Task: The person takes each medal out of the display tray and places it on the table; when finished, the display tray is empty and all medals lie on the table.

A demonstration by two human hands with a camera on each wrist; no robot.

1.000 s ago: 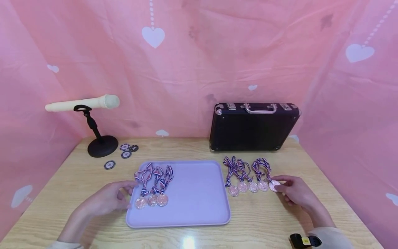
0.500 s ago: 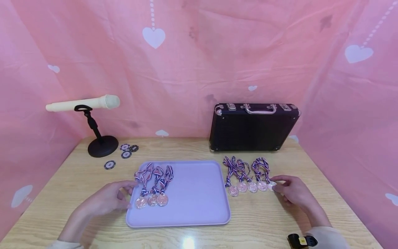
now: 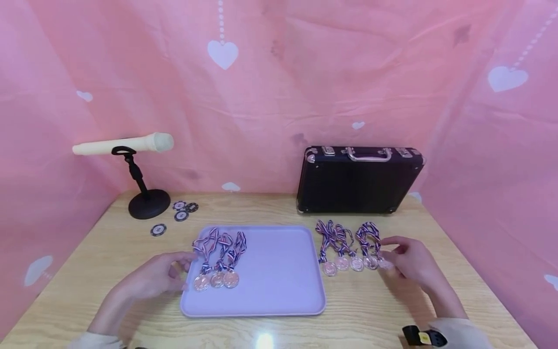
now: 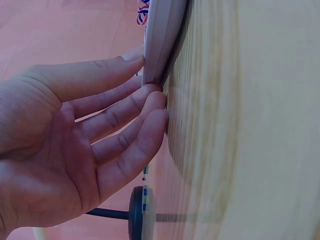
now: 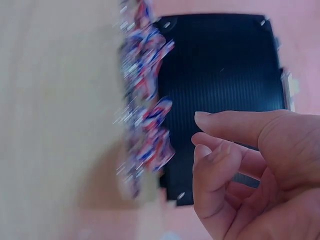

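Note:
Three round medals (image 3: 217,279) with knotted red, white and blue ribbons lie side by side on the left part of a lilac tray (image 3: 283,305). My left hand (image 3: 159,276) rests at the tray's left edge, its fingertips and thumb touching the rim with the fingers loosely bent. Right of the tray, several similar medals (image 3: 357,263) lie in a row on the table, ribbons pointing away from me. My right hand (image 3: 411,261) is beside the rightmost medal (image 3: 385,263); in the right wrist view its loosely bent fingers (image 5: 215,165) hold nothing and stand apart from the ribbons.
Behind the row of medals stands a black case (image 3: 359,186) with a metal handle. A white microphone (image 3: 126,144) lies on a black stand (image 3: 149,203) at the back left, with several poker chips (image 3: 181,215) near its base. Pink cloth hangs behind the table.
The rightmost medal has shifted slightly left toward its neighbour, and my right hand has come up a little off it. My left hand keeps its place at the tray; the head view has shifted slightly.

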